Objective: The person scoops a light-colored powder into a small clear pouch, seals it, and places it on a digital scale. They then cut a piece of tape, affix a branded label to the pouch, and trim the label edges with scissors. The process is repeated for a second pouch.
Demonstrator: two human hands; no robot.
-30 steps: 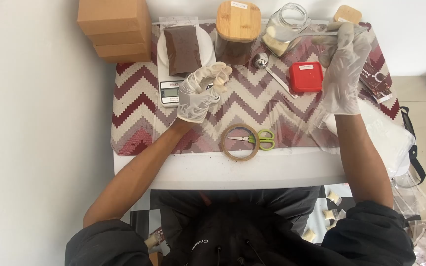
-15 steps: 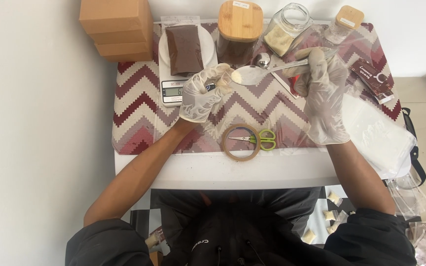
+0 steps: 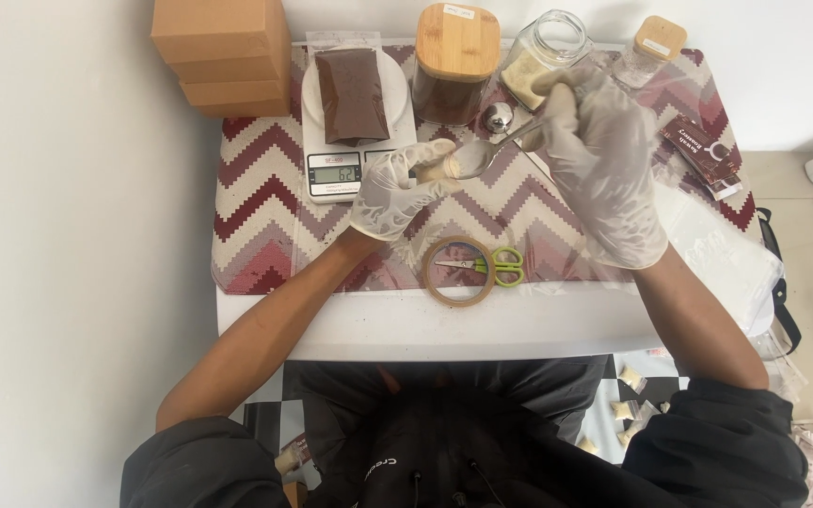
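Observation:
Both hands wear clear gloves. My left hand (image 3: 395, 188) pinches a small clear bag (image 3: 437, 167) partly filled with pale powder, held over the zigzag mat (image 3: 265, 235). My right hand (image 3: 604, 160) grips a metal spoon (image 3: 482, 155) by its handle, and the spoon's bowl rests at the mouth of the small bag. Behind the hands stands an open glass jar (image 3: 540, 66) of pale powder. A white digital scale (image 3: 355, 141) at the left carries a clear pouch of brown powder (image 3: 352, 94).
Stacked cardboard boxes (image 3: 228, 56) stand at the back left. A wooden-lidded jar of brown powder (image 3: 454, 61) and a small lidded jar (image 3: 653, 47) stand at the back. A tape roll (image 3: 458, 271), green scissors (image 3: 501, 265), dark sachets (image 3: 708, 155) and clear bags (image 3: 726, 254) lie around.
My right hand has brought the spoon from the glass jar at the back down and left to the small bag in my left hand. My left hand stayed about where it was.

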